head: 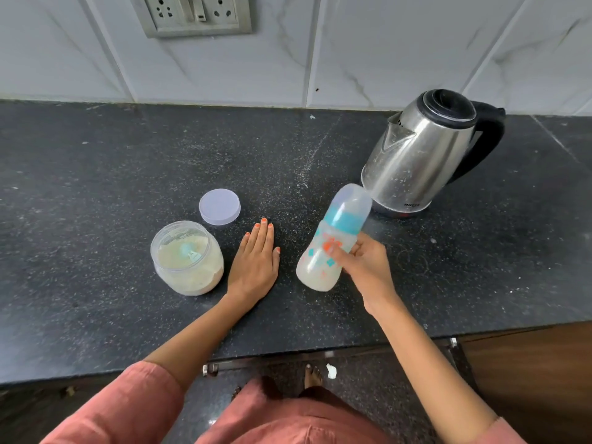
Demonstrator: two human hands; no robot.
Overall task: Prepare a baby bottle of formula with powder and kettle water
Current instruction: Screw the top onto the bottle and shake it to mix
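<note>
Gripping the baby bottle (331,243) around its middle, the right hand (362,264) holds it tilted, capped end leaning up and away toward the kettle (423,152), base low and near the surface (96,174); whether the base touches it cannot be told. The bottle looks blurred and holds a pale, milky fill, and its teal collar and clear cap are on, so a fair reading is that powder and water are already inside and it is being shaken or swirled to mix, which would explain the firm wrap of fingers at the waist where control is best. The left hand (256,261) lies flat, fingers straight and together, palm down on the dark surface between the powder jar (187,257) and the bottle, holding nothing; it seems to be simply steadying the body while the other hand works. The jar stands open with a small teal scoop (187,251) resting in the powder, and its lid (219,207) sits just behind it, top up, kept close for closing. The kettle stands well back on the right, handle turned outward, lid shut. Judged from this, the task is near its end, with the jar not yet closed.
</note>
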